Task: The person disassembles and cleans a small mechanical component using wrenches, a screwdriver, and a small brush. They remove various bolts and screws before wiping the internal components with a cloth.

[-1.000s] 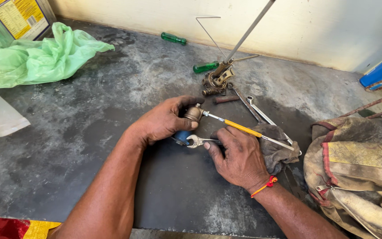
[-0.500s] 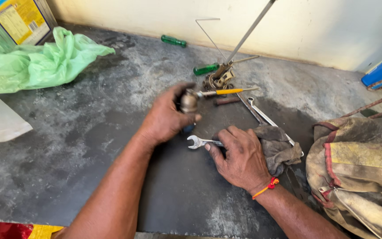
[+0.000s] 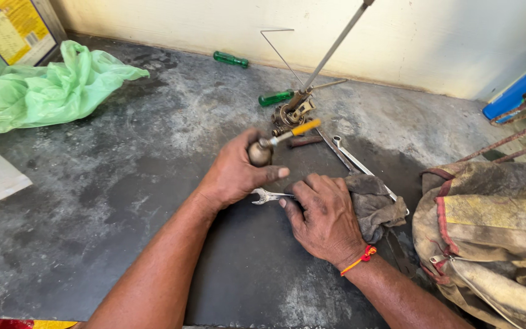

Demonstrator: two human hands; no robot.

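- Left hand (image 3: 234,173) grips a small metal fitting (image 3: 260,152) mid-table.
- Right hand (image 3: 324,216) presses a spanner (image 3: 265,196) flat, beside a rag (image 3: 375,204).
- Bare table (image 3: 92,201) lies leftward; a worn bag (image 3: 488,237) crowds the right edge.

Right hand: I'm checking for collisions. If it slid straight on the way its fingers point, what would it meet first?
The right hand points up-left over the small wrench it touches. Going on, it would probably meet the left hand first, at the thumb; depth is unclear.
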